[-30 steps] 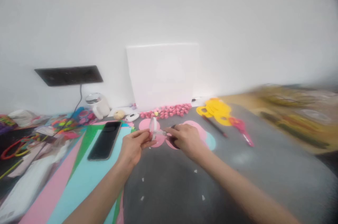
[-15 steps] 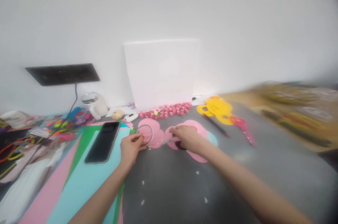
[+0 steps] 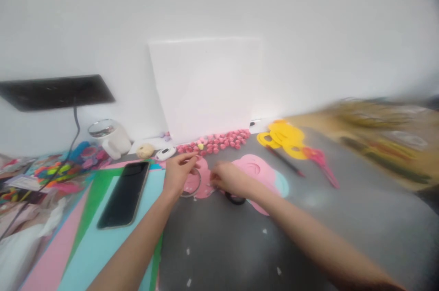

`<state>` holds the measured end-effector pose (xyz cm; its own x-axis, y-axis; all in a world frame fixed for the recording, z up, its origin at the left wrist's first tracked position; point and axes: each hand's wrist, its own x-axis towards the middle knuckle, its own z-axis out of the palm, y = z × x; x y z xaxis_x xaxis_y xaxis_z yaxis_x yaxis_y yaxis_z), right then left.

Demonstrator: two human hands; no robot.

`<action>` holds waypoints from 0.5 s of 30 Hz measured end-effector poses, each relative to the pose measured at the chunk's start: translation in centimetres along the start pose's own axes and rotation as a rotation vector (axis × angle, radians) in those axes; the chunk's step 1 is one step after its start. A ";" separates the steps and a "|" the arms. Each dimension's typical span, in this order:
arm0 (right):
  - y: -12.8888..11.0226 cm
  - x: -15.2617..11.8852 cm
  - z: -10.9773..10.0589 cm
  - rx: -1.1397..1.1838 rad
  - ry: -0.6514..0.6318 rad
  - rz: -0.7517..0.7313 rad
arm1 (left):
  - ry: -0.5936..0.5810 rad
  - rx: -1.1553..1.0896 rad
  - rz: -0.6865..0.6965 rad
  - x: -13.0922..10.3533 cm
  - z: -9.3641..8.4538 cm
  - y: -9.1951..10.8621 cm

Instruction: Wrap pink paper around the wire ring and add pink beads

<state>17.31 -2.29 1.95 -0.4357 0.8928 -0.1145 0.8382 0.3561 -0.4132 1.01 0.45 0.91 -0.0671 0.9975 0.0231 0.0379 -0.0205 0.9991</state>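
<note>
My left hand (image 3: pixel 178 173) hovers at the left side of a pink paper cutout (image 3: pixel 206 177), its fingers stretched out and slightly apart. A thin grey ring (image 3: pixel 200 183) lies over the pink paper just below those fingertips. My right hand (image 3: pixel 228 177) is at the cutout's right side with its fingers curled down and closed; whatever is between them is hidden. Below its palm a black loop (image 3: pixel 236 200), like a scissor handle, is partly covered. More rounded pink paper cutouts (image 3: pixel 255 167) lie beyond the right wrist, with a light blue cutout (image 3: pixel 281 185) beside them.
Coloured paper sheets (image 3: pixel 92 245) with a phone (image 3: pixel 124 195) on top are at the left. Small pink pieces (image 3: pixel 222 141) lie before a white board (image 3: pixel 207 87). Yellow cutouts (image 3: pixel 284 134), a pencil (image 3: pixel 285 161) and pink scissors (image 3: pixel 322 165) are to the right. Small white scraps (image 3: pixel 188 251) dot the grey table.
My left hand has moved up and rightward off the left edge of the ring. My right hand has shifted slightly left, uncovering more of the black loop. The camera view has turned a little.
</note>
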 end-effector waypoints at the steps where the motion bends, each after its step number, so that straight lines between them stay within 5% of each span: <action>1: -0.1 0.3 0.3 0.047 -0.014 0.016 | -0.032 -0.032 -0.003 0.3 0.4 0.1; 15: -0.4 1.1 1.5 -0.020 0.041 0.000 | -0.036 -0.164 -0.027 1.7 0.1 -1.4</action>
<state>16.01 -1.92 0.63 -0.4220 0.9033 -0.0771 0.8449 0.3611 -0.3946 0.95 2.19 -0.42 -0.0297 0.9996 -0.0018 -0.1271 -0.0019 0.9919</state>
